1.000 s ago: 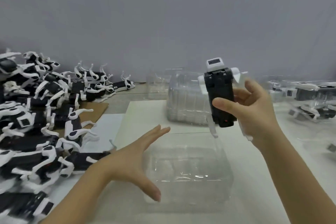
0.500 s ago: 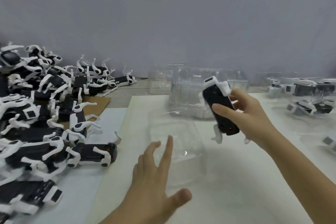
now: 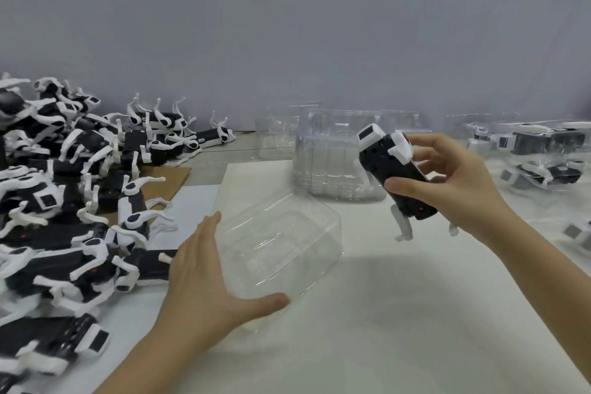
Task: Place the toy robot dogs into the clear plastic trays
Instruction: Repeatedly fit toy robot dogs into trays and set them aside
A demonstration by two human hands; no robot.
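White flat table top (image 3: 399, 313) spread under everything. On my left lay the big heap of black-and-white toy robot dogs (image 3: 64, 201), legs sticking every way. At the back stood a stack of clear plastic trays (image 3: 329, 163), and far right, clear trays with dogs already inside (image 3: 550, 150). One empty clear plastic tray (image 3: 281, 243) sat in front of me, turned at an angle. My left hand (image 3: 204, 281) was spread wide, fingers straight along the tray's left wall, thumb stretched along its near edge. My right hand (image 3: 454, 189) clamped one black-bodied toy robot dog (image 3: 396, 182), thumb across its body, fingers curled behind. It hung in the air right of the tray, apart from it, white legs dangling.
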